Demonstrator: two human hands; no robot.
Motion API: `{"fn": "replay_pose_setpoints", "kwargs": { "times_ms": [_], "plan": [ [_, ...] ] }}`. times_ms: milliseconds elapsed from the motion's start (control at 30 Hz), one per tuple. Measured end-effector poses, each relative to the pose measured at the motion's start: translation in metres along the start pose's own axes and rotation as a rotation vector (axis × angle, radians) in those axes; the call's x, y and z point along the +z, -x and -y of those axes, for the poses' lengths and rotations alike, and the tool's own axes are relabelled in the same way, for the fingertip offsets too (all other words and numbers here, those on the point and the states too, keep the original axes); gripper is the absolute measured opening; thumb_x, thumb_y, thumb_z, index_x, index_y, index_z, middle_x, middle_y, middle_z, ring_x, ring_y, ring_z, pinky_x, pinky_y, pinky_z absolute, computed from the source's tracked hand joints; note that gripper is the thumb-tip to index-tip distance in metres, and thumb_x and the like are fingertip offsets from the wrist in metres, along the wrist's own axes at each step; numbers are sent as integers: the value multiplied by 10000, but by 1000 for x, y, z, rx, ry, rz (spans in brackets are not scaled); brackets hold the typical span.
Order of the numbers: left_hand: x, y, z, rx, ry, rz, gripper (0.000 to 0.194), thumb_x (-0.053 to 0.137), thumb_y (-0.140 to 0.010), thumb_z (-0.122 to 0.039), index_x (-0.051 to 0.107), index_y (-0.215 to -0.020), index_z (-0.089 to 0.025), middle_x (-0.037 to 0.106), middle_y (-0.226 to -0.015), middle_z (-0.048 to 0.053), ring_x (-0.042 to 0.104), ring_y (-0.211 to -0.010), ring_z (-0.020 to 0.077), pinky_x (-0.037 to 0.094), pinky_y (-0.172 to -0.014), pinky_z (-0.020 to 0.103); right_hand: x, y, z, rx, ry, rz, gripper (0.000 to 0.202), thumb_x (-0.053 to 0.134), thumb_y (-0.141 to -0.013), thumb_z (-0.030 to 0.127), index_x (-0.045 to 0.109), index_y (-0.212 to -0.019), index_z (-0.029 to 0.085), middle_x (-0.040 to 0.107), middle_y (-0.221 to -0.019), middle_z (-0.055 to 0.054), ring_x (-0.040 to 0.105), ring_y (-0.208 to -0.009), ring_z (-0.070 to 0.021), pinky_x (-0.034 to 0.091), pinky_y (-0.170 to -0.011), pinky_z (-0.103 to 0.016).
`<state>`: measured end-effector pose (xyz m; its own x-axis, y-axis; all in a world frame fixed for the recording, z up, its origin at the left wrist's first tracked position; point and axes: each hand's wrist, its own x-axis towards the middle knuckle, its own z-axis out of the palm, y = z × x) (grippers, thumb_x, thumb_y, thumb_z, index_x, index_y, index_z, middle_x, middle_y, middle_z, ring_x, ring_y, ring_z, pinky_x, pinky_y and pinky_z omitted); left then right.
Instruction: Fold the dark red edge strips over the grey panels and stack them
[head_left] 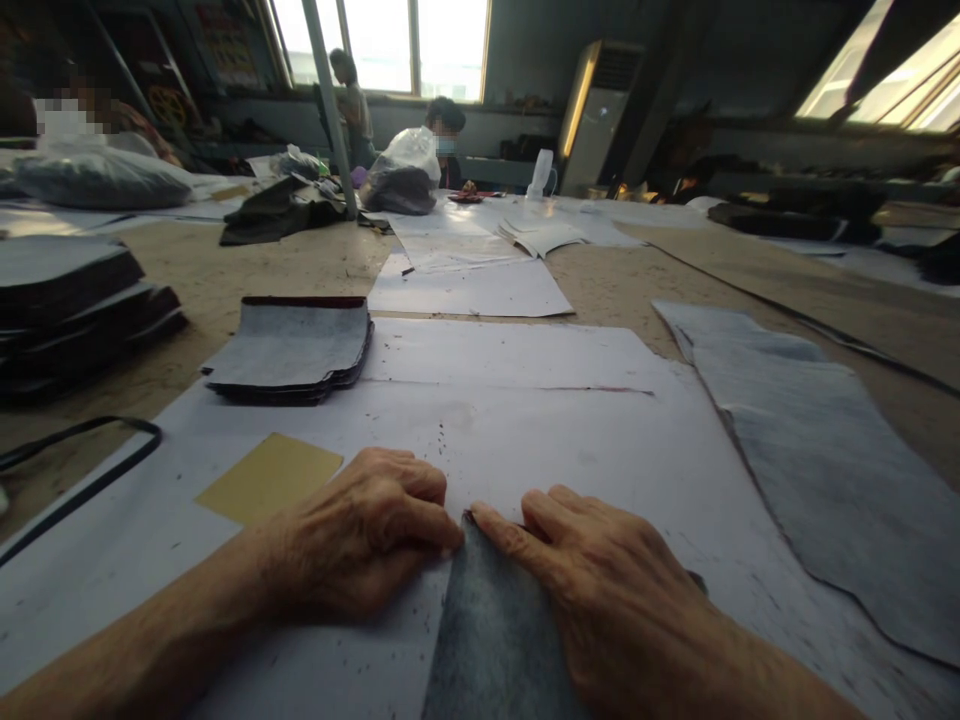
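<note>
A grey-blue piece of leather or backed sheet material (491, 630) lies at the near edge of the white work sheet, with a dark folded edge at its top. My left hand (367, 540) is closed, its fingers curled and the thumb tip at the piece's upper left corner. My right hand (600, 570) presses its index finger along the top edge, with the other fingers curled under. It covers the piece's right side. A small dark thing (697, 581) shows beside the right wrist; I cannot tell what it is or whether the hand holds it.
A yellow paper square (270, 478) lies left of my hands. Beyond it stands a stack of cut pieces (300, 345), with taller stacks (60, 300) at far left. A large grey sheet (825, 450) lies right. A black cable (90, 480) curves at left. Other people sit at the back.
</note>
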<state>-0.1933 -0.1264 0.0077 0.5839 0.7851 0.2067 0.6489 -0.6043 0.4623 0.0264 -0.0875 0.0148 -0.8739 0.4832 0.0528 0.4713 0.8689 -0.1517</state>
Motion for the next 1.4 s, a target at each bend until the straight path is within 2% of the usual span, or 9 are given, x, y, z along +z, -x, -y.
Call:
{"fn": "replay_pose_setpoints", "kwargs": {
  "times_ms": [467, 767, 833, 900, 1000, 1067, 1167, 1267, 1400],
  "plan": [
    [-1, -1, 0, 8, -18, -15, 194, 464, -731, -74, 631, -742, -173, 489, -629, -7, 458, -584, 106, 340, -610, 262, -1, -2, 6, -7, 88, 70, 729, 402, -562, 11, 407, -1249, 254, 530, -933, -55, 478, -735, -173, 386, -641, -315],
    [-2, -2, -4, -51, 8, -7, 185, 487, -751, -83, 648, -755, -176, 501, -629, -9, 469, -587, 100, 336, -583, 242, -7, -4, 10, 53, 149, 48, 689, 428, -565, -1, 474, -1174, 316, 520, -793, -33, 460, -636, -172, 311, -518, -279],
    [-2, -4, -6, -73, 26, -24, 192, 488, -764, -85, 656, -756, -179, 503, -625, -12, 476, -591, 96, 338, -578, 234, -10, -2, 11, 40, 179, -9, 664, 434, -601, -2, 482, -1163, 349, 526, -785, -31, 474, -657, -187, 328, -530, -290],
    [-1, -4, -7, -97, 63, -43, 197, 486, -782, -87, 659, -762, -180, 511, -646, -12, 487, -606, 89, 352, -584, 221, -12, 5, 11, -3, 203, -190, 605, 423, -665, 0, 497, -1154, 347, 548, -830, -43, 494, -723, -209, 368, -575, -322],
    [-2, -1, -4, -121, 168, -111, 159, 500, -786, -111, 646, -806, -170, 527, -735, -3, 493, -617, 79, 386, -585, 203, -16, 32, 3, -7, 245, -565, 387, 428, -747, 14, 585, -1040, 213, 582, -881, -70, 509, -794, -210, 402, -643, -344],
    [-5, 1, 0, -129, 243, -203, 134, 523, -784, -146, 628, -863, -171, 531, -793, 5, 491, -623, 80, 409, -596, 207, -16, 56, -6, 36, 299, -702, 220, 473, -769, 33, 616, -895, 141, 595, -821, -72, 517, -766, -186, 407, -650, -321],
    [-8, -7, 0, -130, 232, -273, 149, 545, -803, -201, 613, -936, -207, 541, -826, -4, 505, -669, 89, 420, -638, 216, -15, 92, -16, 90, 307, -690, 152, 501, -781, 42, 613, -837, 128, 595, -733, -49, 526, -692, -147, 414, -616, -284],
    [2, -30, -14, -98, 127, -190, 180, 560, -805, -222, 622, -972, -249, 561, -872, -7, 535, -737, 107, 429, -665, 227, -11, 113, -19, 118, 245, -635, 189, 477, -787, 34, 611, -881, 128, 602, -713, -40, 535, -641, -132, 432, -576, -266],
    [30, -67, -45, -55, 108, -88, 236, 557, -752, -126, 644, -938, -242, 573, -912, 13, 553, -800, 152, 458, -710, 296, -3, 118, -20, 107, 222, -606, 271, 455, -766, 2, 611, -963, 104, 616, -734, -61, 551, -652, -141, 453, -572, -266]
  ]
}}
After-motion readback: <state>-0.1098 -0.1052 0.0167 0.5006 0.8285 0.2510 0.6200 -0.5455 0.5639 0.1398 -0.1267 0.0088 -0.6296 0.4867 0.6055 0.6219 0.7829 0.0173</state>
